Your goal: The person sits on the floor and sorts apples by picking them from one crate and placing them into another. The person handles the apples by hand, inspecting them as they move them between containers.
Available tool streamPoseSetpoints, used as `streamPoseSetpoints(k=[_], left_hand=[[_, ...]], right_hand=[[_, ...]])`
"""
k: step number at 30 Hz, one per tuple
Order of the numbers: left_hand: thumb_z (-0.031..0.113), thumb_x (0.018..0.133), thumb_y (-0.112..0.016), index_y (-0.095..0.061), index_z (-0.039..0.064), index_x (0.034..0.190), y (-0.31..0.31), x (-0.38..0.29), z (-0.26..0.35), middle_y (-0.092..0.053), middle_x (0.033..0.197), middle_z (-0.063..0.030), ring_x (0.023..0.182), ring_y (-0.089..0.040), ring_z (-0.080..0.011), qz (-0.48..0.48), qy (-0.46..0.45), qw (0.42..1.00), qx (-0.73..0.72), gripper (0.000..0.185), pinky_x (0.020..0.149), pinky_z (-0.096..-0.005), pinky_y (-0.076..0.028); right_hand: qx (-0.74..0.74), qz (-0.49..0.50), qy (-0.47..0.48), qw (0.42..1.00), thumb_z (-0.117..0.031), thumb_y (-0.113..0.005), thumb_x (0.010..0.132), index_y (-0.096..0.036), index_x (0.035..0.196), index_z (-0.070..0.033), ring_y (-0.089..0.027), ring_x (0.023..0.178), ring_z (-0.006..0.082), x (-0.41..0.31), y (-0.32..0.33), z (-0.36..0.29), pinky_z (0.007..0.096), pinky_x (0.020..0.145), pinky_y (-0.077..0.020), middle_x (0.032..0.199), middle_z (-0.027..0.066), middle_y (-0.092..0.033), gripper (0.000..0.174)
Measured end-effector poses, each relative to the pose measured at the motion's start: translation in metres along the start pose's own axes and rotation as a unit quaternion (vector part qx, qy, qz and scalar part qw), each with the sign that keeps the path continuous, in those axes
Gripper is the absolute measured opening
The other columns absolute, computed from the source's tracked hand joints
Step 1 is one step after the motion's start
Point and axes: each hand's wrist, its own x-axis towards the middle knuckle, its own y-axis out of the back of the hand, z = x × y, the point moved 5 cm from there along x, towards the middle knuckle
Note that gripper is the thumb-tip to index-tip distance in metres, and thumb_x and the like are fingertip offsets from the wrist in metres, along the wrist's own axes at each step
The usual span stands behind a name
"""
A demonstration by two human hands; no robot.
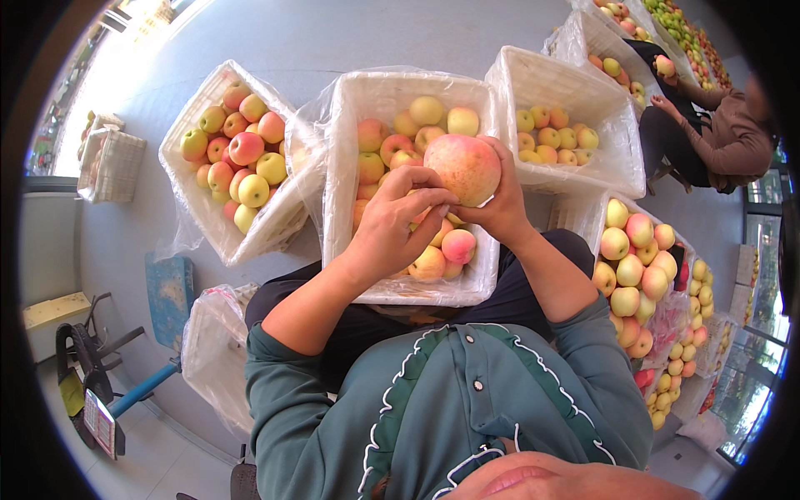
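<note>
A large pink-and-yellow apple [464, 169] with brownish speckles rests in my right hand [509, 200], which wraps its right side and underside. Close against the apple's lower left, my left hand [400, 215] has its fingers bent with the tips near the skin; I cannot tell whether they touch it or hold something small. Below both hands stands a white plastic crate [339, 187] lined with clear film, right in front of my knees. Red and yellow apples [427, 110] lie inside it, partly hidden by my hands and forearms.
Lined crates of apples stand at left [178, 159] and right [615, 159]. More apples [631, 269] are heaped by my right elbow. An empty-looking lined crate [212, 350] and a blue platform scale [169, 300] are at lower left. Another person [725, 134] sits far right, holding an apple.
</note>
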Motion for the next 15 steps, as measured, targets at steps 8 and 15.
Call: streamPoseSetpoints(k=[8,15], left_hand=[[0.004,0.084,-0.067,-0.06,0.005,0.125,0.005,0.002,0.001,-0.057,0.127,-0.0142,0.115,-0.057,-0.0327,0.064,0.029,0.997,0.03,0.042,0.095,-0.0396,-0.047],[0.003,0.081,-0.068,-0.059,0.004,0.129,0.001,0.001,0.015,-0.056,0.133,-0.0157,0.125,-0.053,-0.0347,-0.001,-0.142,0.975,0.171,0.049,0.103,-0.0443,-0.043]], right_hand=[[0.114,-0.035,0.006,0.993,-0.019,-0.094,0.056,-0.031,0.144,-0.011,-0.048,0.127,0.024,-0.003,0.001,0.007,0.0387,0.105,-0.0439,0.137,0.0104,-0.045,0.108],[0.238,-0.061,-0.076,0.966,-0.02,-0.094,0.057,-0.029,0.146,-0.009,-0.047,0.129,0.0239,-0.006,0.0,0.014,0.0388,0.107,-0.0426,0.139,0.0105,-0.044,0.11]])
